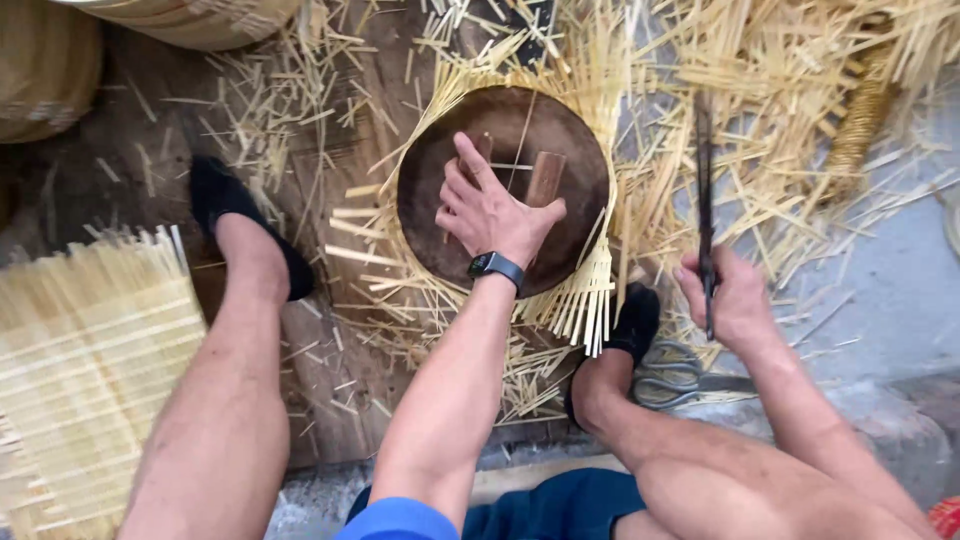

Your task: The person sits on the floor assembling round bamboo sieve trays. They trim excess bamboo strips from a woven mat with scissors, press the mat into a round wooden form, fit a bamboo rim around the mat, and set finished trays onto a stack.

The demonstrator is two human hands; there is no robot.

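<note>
- Mat point(85, 370) of woven bamboo strips lies flat at the far left, beside the person's left leg; nothing touches it, and it is best kept out from under the feet.
- Left foot point(240, 215) in a dark slipper rests on the wooden floor, well apart from the work.
- Left hand point(490, 210), with a dark watch on the wrist, presses flat on the round dark mould point(500, 190), fingers spread and grasping nothing. To my eye, firm downward weight here is what keeps the form from turning.
- Basket weave point(585, 300) wraps the edge of the mould, at the middle of the floor, its loose strip ends fanning out at the lower right. Trimming would go best with these ends held taut and even.
- Right foot point(630, 325) sits just beside that fringe, near enough to brace the mould.
- Scissors point(665, 375) lie on the floor near the right foot.
- Right hand point(735, 300) is clenched round a long dark blade point(705, 190), point away from the body; strokes are safest kept clear of the left fingers.
- Offcuts point(800, 80) litter the floor to the right.
</note>
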